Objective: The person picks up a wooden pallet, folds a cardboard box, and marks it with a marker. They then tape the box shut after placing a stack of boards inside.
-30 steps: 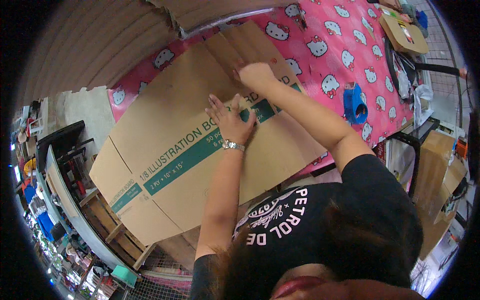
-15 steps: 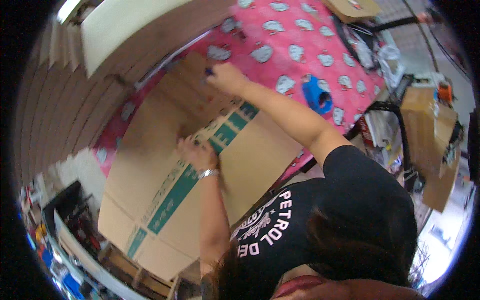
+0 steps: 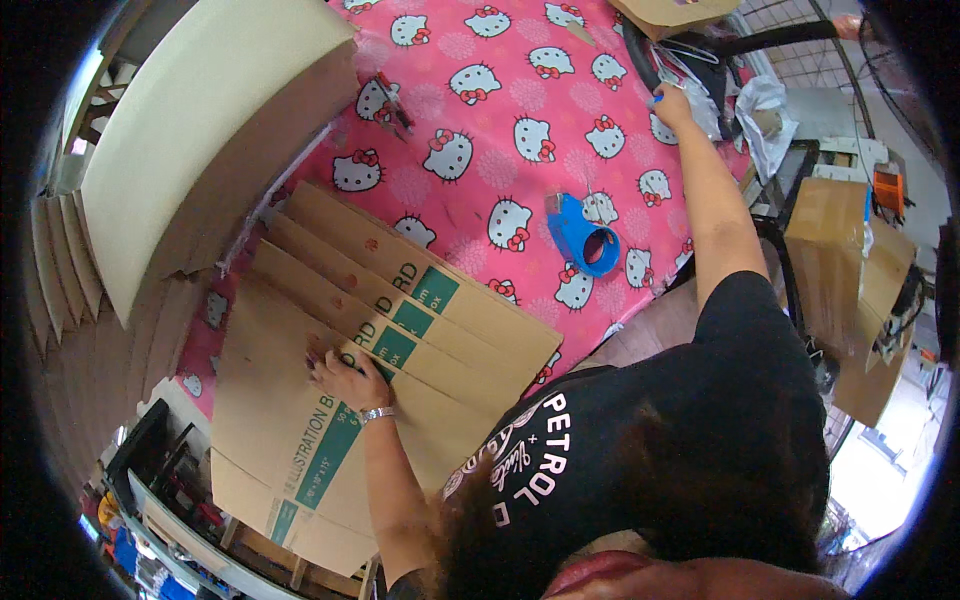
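Note:
Several flattened cardboard boxes (image 3: 430, 375) lie in a fanned stack in front of me, their upper edges stepped and a green band printed across them. My left hand (image 3: 345, 380), with a metal bracelet at the wrist, rests on the stack with its fingers spread. Stretched out to the far right, my right hand (image 3: 672, 105) is closed on a small blue object (image 3: 657, 100); most of that object is hidden by the fingers. The hand is beside clear plastic and a black curved bar at the table's far right edge.
A blue tape dispenser (image 3: 583, 235) lies on the pink cat-patterned tablecloth (image 3: 470, 130). Farther left on the cloth is a thin dark tool (image 3: 395, 103). Stacked cardboard and a large pale board (image 3: 200, 130) line the left side. An opened carton (image 3: 825, 230) stands at the right.
My right hand has moved from the far edge of the cardboard to the far right of the table. My left hand has shifted slightly left and down. The stack's stepped edges now show.

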`<state>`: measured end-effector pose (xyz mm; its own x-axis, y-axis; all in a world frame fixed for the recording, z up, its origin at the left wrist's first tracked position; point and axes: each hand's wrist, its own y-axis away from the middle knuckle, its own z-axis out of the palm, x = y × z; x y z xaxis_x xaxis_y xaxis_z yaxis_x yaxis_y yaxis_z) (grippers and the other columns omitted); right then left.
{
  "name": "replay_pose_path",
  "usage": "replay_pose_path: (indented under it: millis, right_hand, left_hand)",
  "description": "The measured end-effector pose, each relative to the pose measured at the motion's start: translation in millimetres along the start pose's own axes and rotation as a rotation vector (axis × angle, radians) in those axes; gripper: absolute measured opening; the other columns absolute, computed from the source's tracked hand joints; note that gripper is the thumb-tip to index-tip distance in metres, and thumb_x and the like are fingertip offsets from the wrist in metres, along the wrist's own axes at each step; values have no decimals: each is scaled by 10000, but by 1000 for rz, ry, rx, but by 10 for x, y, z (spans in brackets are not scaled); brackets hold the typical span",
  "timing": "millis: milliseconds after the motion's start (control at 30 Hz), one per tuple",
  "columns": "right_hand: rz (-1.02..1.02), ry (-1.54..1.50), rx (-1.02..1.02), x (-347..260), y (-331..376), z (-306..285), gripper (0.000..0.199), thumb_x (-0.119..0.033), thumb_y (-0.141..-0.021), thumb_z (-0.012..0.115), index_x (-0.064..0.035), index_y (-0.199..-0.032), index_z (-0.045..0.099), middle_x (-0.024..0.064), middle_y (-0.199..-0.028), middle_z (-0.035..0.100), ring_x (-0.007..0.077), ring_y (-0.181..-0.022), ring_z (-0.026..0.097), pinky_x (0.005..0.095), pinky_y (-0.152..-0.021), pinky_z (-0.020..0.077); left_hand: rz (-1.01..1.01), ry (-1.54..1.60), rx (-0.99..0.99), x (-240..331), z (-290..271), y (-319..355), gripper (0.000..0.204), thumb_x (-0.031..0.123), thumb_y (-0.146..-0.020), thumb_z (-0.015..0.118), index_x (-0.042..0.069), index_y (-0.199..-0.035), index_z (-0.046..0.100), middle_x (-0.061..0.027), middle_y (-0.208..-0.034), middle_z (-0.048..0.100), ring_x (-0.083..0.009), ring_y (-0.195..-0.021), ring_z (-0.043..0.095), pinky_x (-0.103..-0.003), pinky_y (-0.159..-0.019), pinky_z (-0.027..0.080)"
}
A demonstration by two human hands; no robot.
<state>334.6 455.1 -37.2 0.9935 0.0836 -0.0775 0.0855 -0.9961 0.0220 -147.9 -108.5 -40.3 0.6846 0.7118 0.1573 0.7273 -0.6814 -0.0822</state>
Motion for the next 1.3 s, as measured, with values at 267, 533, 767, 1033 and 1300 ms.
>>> replay_pose_path:
  millis: [267,533,767,1033,1300]
  right_hand:
    - [-50,310,177,-1338,415,-432,381,-286,-789,611,-88,-1115,590,200,-1048,603,349,-1021,565,435,-855,458]
    - [-501,-547,-105,-3843,696,596,501,-469,-800,625,17,-925,631,223,-882,647,390,-837,622,438,-711,488]
    - [-487,-783,-656,-4154,955,560,307,-298,-857,598,-12,-968,610,138,-761,624,223,-649,608,341,-569,483]
    - [-166,-1756,-1195,-4905,3287,444,223,-105,-777,702,-41,-960,592,64,-864,623,179,-774,608,308,-692,497]
    - [-1044,-1293,-666,-5371,3575,733,151,-70,-701,687,-62,-795,568,40,-755,587,150,-655,560,290,-597,450]
  left_hand:
    - [-55,6,-16,11,-4,29,478,346,-808,554,14,-1143,478,-271,-1283,406,-435,-1268,299,-561,-1088,150]
    - [10,29,61,-17,-21,-38,474,381,-798,554,37,-1119,494,-266,-1228,442,-435,-1227,346,-575,-1072,175]
    - [-94,50,-30,-28,-36,7,490,369,-766,579,51,-1134,521,-241,-1261,431,-418,-1275,298,-563,-1096,116]
    - [-68,112,-48,-45,-82,-12,535,402,-766,564,51,-1170,535,-260,-1303,420,-416,-1327,241,-573,-1109,32]
    - [-33,116,11,-87,-78,-9,538,420,-823,491,29,-1191,537,-287,-1293,425,-435,-1298,282,-579,-1101,39]
